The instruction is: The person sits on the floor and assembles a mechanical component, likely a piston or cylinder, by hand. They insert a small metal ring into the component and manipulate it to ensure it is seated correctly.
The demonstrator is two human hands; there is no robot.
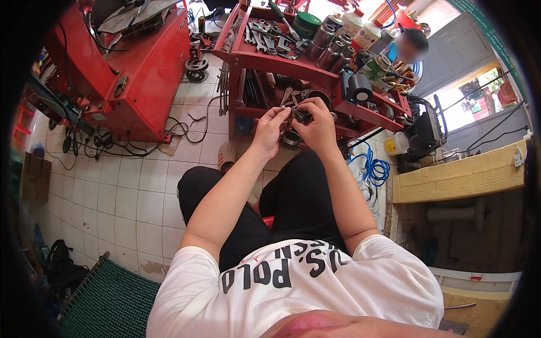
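Observation:
Both hands are raised in front of the red tool cart (pixel 242 59), close together. My right hand (pixel 319 128) grips a small dark metal part (pixel 302 116) between thumb and fingers; its exact kind is too small to tell. Right beside it, my left hand (pixel 270 134) has thumb and forefinger pinched near that part's left side. Whatever that pinch holds is too small to make out. Just below the hands shows a round toothed metal ring (pixel 291 139). Behind them, the cart's lower shelf carries dark tools and metal parts, partly covered by my fingers.
Wrenches (pixel 265 39), metal cylinders (pixel 322 36) and a green tin (pixel 306 23) crowd the cart's top. A red machine (pixel 143 73) stands at left, cables (pixel 112 145) on the tiles. Blue hose (pixel 375 169) lies coiled at right. Another person (pixel 414 48) is behind the cart.

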